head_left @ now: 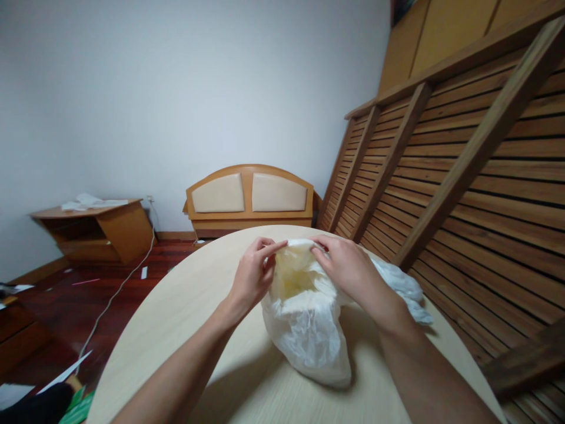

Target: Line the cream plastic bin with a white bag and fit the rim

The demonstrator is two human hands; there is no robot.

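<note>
A white plastic bag (309, 330) lies on a round pale wooden table (185, 330), its mouth turned up and away from me. My left hand (252, 274) pinches the left rim of the bag's mouth. My right hand (346, 265) grips the right rim. Between them the mouth is held apart, and something pale yellow shows inside, too unclear to name. A second bunch of white plastic (406, 291) trails off to the right behind my right wrist.
Slatted wooden bed frames (463, 176) lean against the wall close on the right. A headboard (249, 197) stands on the floor beyond the table. A low wooden stand (97, 229) with papers is at the left. A white cable (115, 294) and paper scraps lie on the dark floor.
</note>
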